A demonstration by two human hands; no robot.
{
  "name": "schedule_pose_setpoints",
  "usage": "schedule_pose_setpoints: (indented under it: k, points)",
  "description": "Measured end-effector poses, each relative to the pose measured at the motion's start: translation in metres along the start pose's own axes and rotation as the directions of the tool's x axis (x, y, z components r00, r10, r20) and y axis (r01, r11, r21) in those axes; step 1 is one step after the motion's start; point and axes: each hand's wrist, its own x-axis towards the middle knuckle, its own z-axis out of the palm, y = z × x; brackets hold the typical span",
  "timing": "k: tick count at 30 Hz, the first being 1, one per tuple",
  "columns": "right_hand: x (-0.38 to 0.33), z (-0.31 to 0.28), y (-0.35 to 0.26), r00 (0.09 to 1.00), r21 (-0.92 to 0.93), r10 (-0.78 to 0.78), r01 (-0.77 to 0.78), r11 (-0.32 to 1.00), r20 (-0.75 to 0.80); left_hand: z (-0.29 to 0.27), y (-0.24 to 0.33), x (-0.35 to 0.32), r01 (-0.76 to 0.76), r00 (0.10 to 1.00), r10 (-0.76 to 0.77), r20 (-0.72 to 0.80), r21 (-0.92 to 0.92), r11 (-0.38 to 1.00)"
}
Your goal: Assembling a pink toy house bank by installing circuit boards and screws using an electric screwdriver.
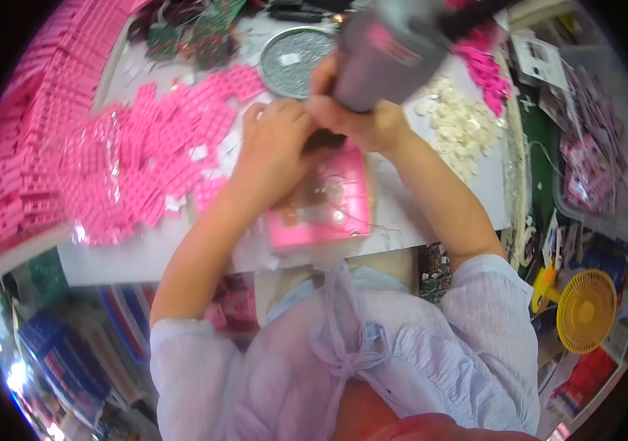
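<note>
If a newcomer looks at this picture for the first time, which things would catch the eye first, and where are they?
Probably the many bright pink grid-like pieces heaped on the left of the table. Next, the large grey cylindrical tool at top centre, in the right hand, above an open pink casing. The round yellow fan at lower right also stands out.

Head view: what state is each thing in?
Grey cylindrical tool: gripped
Right hand: closed around tool
Left hand: fingers bent
Pink boxy plastic housing: open, insides showing
Round grey metal tray: holding silvery bits
Pink gridded plastic pieces: heaped
Small round cream pieces: heaped
Yellow round fan: can't tell if running
</note>
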Motion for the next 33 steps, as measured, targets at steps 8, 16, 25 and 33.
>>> schedule_pose_setpoints:
  k: [8, 16, 25, 33]
  points:
    - [0.029, -0.188, 0.022, 0.941, -0.430, 0.283, -0.338, 0.837, -0.187, -0.088, 0.024, -0.031, 0.097, 0.995, -0.094, 0.027, -0.154, 0.983]
    - [-0.023, -0.327, 0.058, 0.938, -0.907, 0.209, -0.328, 0.266, -0.278, -0.220, 0.019, -0.259, 0.826, 0.496, -0.755, 0.429, 0.036, 0.563]
    - [-0.003, -0.267, 0.081, 0.987, -0.974, -0.051, -0.143, 0.173, -0.154, -0.147, 0.046, -0.232, 0.705, 0.572, -0.704, 0.421, 0.186, 0.684]
    - [-0.076, -0.040, -0.046, 0.832, 0.123, 0.555, -0.551, 0.825, 0.009, -0.025, 0.069, -0.054, 0.545, 0.833, -0.381, 0.401, -0.716, 0.437]
